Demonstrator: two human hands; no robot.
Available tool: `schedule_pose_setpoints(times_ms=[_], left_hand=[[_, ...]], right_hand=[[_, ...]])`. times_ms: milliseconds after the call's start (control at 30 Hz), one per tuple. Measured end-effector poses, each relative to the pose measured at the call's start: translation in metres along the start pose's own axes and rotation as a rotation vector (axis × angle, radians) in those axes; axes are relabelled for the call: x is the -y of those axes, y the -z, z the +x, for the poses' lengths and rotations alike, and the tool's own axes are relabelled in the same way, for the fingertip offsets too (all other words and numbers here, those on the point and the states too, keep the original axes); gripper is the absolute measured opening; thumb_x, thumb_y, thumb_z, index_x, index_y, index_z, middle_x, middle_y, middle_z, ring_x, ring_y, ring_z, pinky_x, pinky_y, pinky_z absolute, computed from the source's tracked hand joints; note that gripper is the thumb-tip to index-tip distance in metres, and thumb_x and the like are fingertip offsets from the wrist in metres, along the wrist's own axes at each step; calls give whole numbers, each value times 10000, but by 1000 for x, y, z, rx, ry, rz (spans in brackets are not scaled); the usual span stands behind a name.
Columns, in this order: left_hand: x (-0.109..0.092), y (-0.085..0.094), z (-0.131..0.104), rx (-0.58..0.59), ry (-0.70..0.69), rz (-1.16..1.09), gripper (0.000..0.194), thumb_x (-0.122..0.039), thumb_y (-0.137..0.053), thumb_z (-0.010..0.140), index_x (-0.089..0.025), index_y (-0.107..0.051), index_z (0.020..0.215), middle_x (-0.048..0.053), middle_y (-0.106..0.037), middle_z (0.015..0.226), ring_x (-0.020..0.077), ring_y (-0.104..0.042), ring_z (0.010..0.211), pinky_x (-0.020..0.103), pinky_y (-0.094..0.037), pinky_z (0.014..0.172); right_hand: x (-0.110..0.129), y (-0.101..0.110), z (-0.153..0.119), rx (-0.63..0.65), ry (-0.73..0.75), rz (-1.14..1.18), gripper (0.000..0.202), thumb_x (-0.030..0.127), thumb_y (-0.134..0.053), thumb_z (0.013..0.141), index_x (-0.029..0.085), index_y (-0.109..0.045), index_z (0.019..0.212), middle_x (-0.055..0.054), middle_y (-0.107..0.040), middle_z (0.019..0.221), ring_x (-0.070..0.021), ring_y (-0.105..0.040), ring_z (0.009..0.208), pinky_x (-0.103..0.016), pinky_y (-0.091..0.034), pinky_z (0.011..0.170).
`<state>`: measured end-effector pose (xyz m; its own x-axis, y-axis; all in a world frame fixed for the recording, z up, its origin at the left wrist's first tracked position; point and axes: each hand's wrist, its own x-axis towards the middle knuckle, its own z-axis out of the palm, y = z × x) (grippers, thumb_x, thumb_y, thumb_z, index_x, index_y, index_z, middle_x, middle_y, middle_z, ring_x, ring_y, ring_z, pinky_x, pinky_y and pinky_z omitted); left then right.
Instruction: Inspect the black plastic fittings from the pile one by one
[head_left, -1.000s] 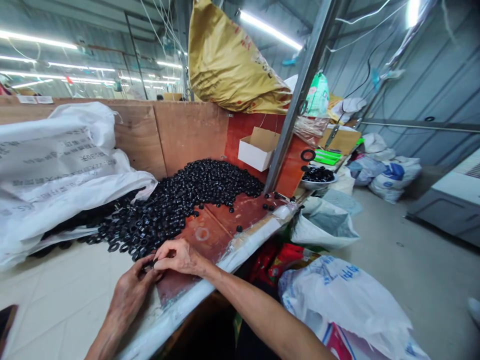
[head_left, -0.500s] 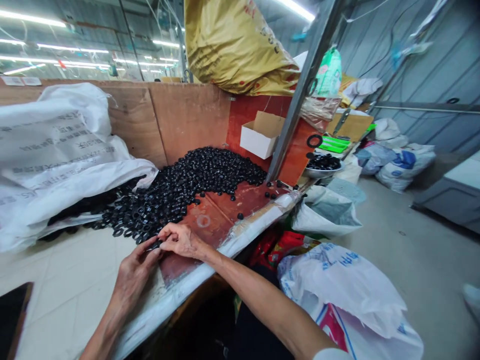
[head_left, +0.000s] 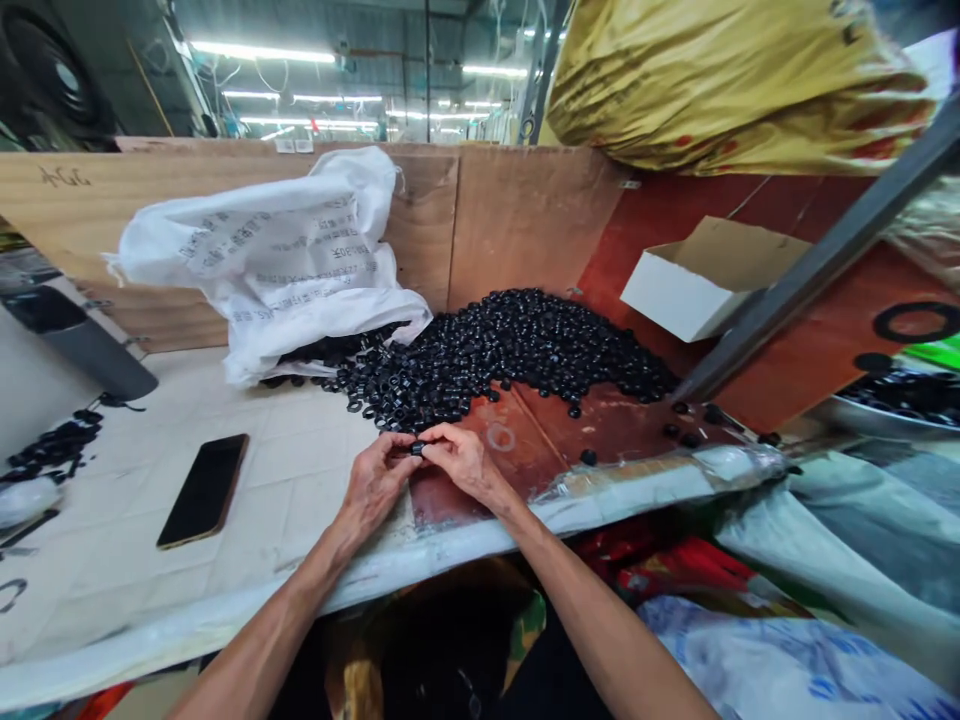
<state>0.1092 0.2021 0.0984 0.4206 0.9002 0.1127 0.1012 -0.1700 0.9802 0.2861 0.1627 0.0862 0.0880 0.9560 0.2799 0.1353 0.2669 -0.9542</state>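
Observation:
My left hand (head_left: pixel 375 478) and my right hand (head_left: pixel 463 462) meet over the near edge of the worktop. Between their fingertips is a small black plastic ring (head_left: pixel 417 449), pinched from both sides. Just beyond my fingers spreads a heap of black plastic rings and caps (head_left: pixel 517 335), piled against the back boards. Some of the heap lies in the mouth of a white woven sack (head_left: pixel 300 255) with print on it. Fingers cover part of the held piece, so its exact shape is hard to make out.
A phone (head_left: pixel 204 490) lies flat on the pale worktop to the left, near a dark grey cylinder (head_left: pixel 82 335). An open white carton (head_left: pixel 697 285) sits by a slanted metal post (head_left: pixel 810 270). Sacks (head_left: pixel 795 650) stand below the right edge.
My view has swung left, bringing the phone and left side of the worktop into sight. Both hands stay together at the small black piece, which shows more clearly now.

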Motion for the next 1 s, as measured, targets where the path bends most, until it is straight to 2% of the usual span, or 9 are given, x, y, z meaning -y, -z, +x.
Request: schedule_pose_setpoints(times_ms=[167, 367, 500, 633, 733, 800, 900, 1000], left_hand=[[3, -2, 0, -10, -21, -32, 315, -356, -728, 796, -172, -678, 1046, 61, -764, 1010, 200, -749, 891, 347, -608, 879], [2, -4, 0, -26, -42, -32, 294, -347, -721, 795, -178, -660, 1028, 49, -758, 1001, 187, -743, 908, 333, -604, 877], [1, -3, -1, -14, -44, -67, 291, -327, -730, 793, -176, -658, 1031, 38, -767, 966, 183, -747, 870, 330, -612, 852], [4, -2, -2, -19, -103, 13, 257, -264, -698, 808, -178, -684, 1049, 44, -775, 1018, 177, -744, 862, 320, -603, 843], [7, -2, -3, -26, -154, 77, 249, -230, -686, 821, -182, -694, 1065, 47, -776, 1052, 174, -741, 869, 310, -596, 836], [8, -3, -4, -14, -167, 97, 240, -218, -688, 832, -184, -692, 1069, 43, -775, 1049, 171, -741, 858, 305, -595, 825], [8, -5, -4, 9, -161, 91, 220, -224, -694, 848, -184, -690, 1064, 38, -774, 1033, 164, -739, 830, 299, -593, 805], [7, -4, -3, 16, -121, 30, 230, -262, -698, 865, -179, -683, 1080, 41, -777, 1004, 170, -744, 818, 297, -596, 785]], right_hand=[[-4, 1, 1, -9, -20, 17, 198, 347, -703, 861, 191, -702, 984, 1, -719, 782, -158, -702, 706, -274, -561, 700], [-5, 2, 1, -15, 4, -19, 217, 330, -705, 841, 191, -712, 1007, -14, -731, 871, -147, -681, 735, -267, -550, 710], [-4, 0, 0, -2, -28, -22, 220, 364, -701, 851, 193, -686, 990, -13, -724, 828, -158, -698, 712, -273, -563, 701], [-1, -1, -1, -11, 5, -169, 183, 366, -623, 919, 196, -672, 874, 21, -642, 686, -130, -617, 594, -235, -494, 605], [0, -1, -2, -21, 92, -310, 315, 364, -538, 978, 206, -607, 714, 29, -555, 593, -124, -540, 582, -231, -446, 604], [1, -1, -3, -37, 136, -346, 369, 373, -498, 1000, 212, -564, 674, 20, -548, 597, -129, -532, 603, -233, -443, 616], [0, -1, -4, -53, 106, -272, 247, 401, -548, 984, 206, -637, 860, 17, -605, 661, -131, -568, 594, -228, -453, 582], [-3, 0, -6, 6, 82, -197, 213, 378, -621, 945, 197, -670, 1046, 8, -665, 710, -142, -636, 603, -231, -488, 584]])
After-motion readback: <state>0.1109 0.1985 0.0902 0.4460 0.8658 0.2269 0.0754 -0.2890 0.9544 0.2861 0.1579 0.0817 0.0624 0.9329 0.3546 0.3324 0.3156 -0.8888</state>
